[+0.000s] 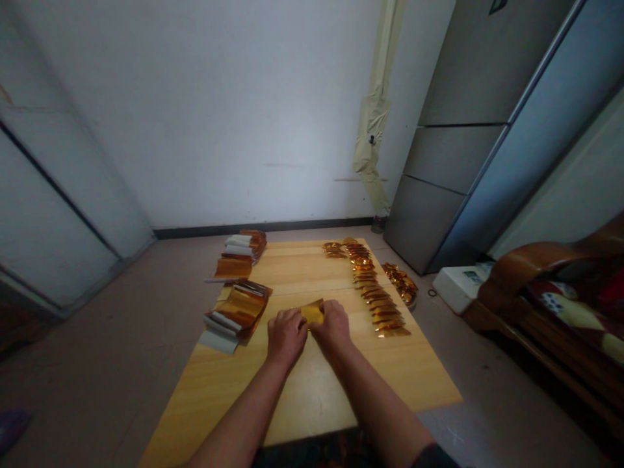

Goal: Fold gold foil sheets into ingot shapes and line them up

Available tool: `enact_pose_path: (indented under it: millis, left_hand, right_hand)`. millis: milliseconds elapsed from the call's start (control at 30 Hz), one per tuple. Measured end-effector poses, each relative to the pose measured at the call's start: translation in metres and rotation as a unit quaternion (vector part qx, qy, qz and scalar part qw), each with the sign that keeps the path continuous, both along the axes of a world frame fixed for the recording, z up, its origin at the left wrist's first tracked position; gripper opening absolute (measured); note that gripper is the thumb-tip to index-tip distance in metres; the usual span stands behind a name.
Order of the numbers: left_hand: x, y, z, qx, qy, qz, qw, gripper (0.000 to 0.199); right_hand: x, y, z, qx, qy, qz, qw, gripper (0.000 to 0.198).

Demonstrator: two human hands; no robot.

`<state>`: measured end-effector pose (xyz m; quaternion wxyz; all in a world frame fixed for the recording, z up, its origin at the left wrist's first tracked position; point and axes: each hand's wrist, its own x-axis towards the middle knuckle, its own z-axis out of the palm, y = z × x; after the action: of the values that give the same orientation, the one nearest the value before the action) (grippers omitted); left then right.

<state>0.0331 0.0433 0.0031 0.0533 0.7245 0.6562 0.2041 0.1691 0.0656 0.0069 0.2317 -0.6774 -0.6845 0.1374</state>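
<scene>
our hands (287,333) (334,322) grip one gold foil sheet (312,314) mid-frame, folded gold foil pieces (371,292) right seemingly done, grey-and-gold foil stacks (244,305) left pending.

A pale yellow, wood-grained, four-sided tabletop (312,406) spreads beneath both hands, with a faint seam crossing it just beyond them. Left of the left hand (286,330) lies an uneven, fanned pile of coppery-gold and grey rectangular sheets (244,305), reaching the tabletop's left edge. Beyond that pile, farther from the left hand, a second loose stack of gold-brown and pale grey sheets (241,250) occupies the far left corner. Right of the right hand (334,320), a long slanting row of shiny, folded gold pieces (380,299), closely packed, runs away to the far edge. Well beyond the right hand, a short cluster of similar gold pieces (334,249) rests beside the row's far end.
</scene>
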Motion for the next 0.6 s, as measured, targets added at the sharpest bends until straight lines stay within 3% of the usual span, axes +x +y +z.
enact_pose_path:
  millis: [300, 600]
  left_hand:
    - [-0.002, 0.0, -0.002, -0.006, -0.014, 0.0, 1.0, 0.013]
    - [-0.017, 0.0, -0.008, -0.028, -0.016, -0.036, 0.999, 0.025]
  right_hand:
    - [0.004, 0.003, -0.009, 0.011, 0.008, 0.007, 1.0, 0.033]
    - [0.023, 0.01, -0.017, 0.025, 0.079, 0.016, 0.996, 0.036]
